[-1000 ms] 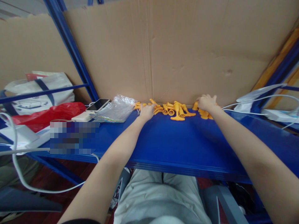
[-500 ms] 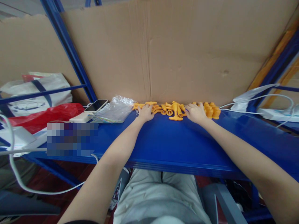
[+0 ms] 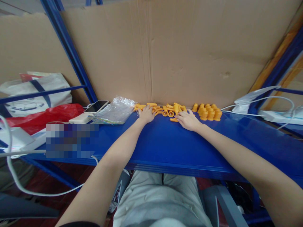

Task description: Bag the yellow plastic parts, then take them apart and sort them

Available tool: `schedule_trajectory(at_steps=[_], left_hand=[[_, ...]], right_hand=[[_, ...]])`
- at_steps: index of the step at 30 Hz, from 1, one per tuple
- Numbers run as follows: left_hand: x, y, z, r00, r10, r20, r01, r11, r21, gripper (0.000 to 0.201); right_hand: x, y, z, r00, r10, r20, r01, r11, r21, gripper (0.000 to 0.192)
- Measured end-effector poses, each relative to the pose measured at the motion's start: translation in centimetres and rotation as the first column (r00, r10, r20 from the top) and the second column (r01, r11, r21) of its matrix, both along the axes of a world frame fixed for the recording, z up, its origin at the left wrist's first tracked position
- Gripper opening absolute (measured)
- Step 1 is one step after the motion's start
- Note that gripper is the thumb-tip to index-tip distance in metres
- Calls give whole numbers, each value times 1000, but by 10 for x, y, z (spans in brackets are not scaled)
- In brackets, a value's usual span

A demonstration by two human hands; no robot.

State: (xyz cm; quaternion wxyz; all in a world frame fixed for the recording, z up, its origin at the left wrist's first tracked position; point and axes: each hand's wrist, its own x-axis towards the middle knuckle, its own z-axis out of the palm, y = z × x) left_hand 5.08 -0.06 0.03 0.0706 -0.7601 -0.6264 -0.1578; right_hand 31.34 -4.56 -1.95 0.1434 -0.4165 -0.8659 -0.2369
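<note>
Several small orange plastic parts lie in a loose pile (image 3: 169, 110) at the back of the blue table (image 3: 165, 142), against the cardboard wall. A tidier group of orange parts (image 3: 208, 112) stands to the right of the pile. My left hand (image 3: 146, 114) rests on the left end of the pile, fingers spread over the parts. My right hand (image 3: 188, 119) lies at the pile's right side, fingertips touching one orange part; I cannot tell whether it grips it.
A clear plastic bag (image 3: 115, 111), a phone (image 3: 96, 106) and a white power bank (image 3: 80, 119) lie left of the pile. A red bag (image 3: 42, 116) and a white tote (image 3: 35, 91) are farther left. White cables and a white bag (image 3: 255, 97) sit at right.
My right hand has moved left from the far-right orange group to the middle pile, leaving that group uncovered. My left hand has stayed at the pile's left end.
</note>
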Motion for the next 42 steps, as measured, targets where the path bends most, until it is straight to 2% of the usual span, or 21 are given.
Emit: schedule_trajectory(at_steps=[8, 14, 18, 24, 28, 31, 34, 36, 39, 42], left_hand=[[0, -3, 3, 993, 94, 68, -90, 994, -60, 61], [-3, 1, 2, 993, 74, 90, -69, 996, -58, 59], [-7, 4, 1, 992, 55, 111, -55, 998, -8, 59], [-8, 4, 0, 990, 34, 135, -40, 998, 43, 55], [-4, -2, 5, 990, -32, 141, 9, 988, 156, 50], [4, -6, 9, 975, -181, 131, 146, 959, 242, 41], [19, -6, 11, 909, -363, 206, 316, 920, 231, 34], [31, -6, 10, 823, -441, 358, 417, 897, 146, 34], [44, -6, 5, 637, -422, 645, 532, 847, 28, 35], [48, -7, 0, 470, -328, 819, 591, 807, -16, 29]], right_hand=[[-1, 3, -3, 1000, -6, -3, 6, 996, -94, 47], [-1, 1, -2, 1000, -27, 13, 29, 992, -122, 52], [-3, -3, 2, 998, -56, 27, 60, 987, -152, 57], [-6, -7, 5, 997, -66, 28, 69, 991, -116, 61], [-6, -7, 6, 998, -63, 10, 64, 993, -102, 62], [-5, -6, 6, 999, -35, -6, 34, 995, -96, 62], [-7, -8, 6, 999, -8, -34, 5, 998, -67, 61], [-11, -11, 6, 998, 27, -59, -29, 999, -44, 62], [-20, -16, 7, 993, 92, -80, -95, 995, -23, 62], [-30, -21, 8, 985, 155, -75, -157, 988, -15, 61]])
